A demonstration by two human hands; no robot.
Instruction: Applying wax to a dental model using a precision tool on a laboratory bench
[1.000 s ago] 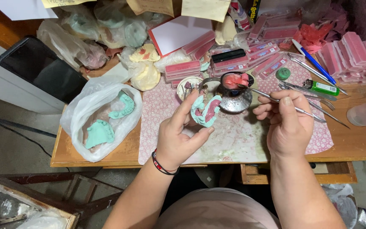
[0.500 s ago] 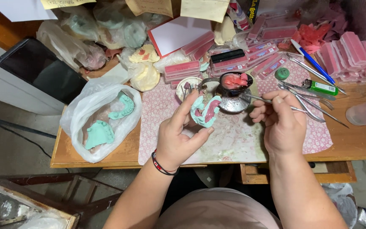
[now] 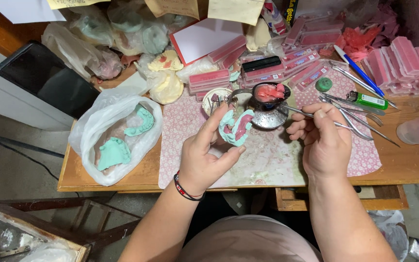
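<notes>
over patterned mat (image 3: 267,160) | left hand (image 3: 204,157): fingers grasping green dental cast (image 3: 236,127), pink wax inside | right hand (image 3: 322,140): pinching thin metal tool (image 3: 301,112) | beside: small pan (image 3: 270,94) of pink wax

Mint-green dental cast (image 3: 236,127) with pink wax, pink floral-patterned mat (image 3: 267,155), green lighter (image 3: 370,101), blue pen (image 3: 357,70).

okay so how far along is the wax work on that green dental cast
Done: pink wax already sits on the green dental cast in the left hand. In hand: the right hand holds a thin metal tool toward the wax dish. Left: two green casts in the plastic bag look bare.
</notes>
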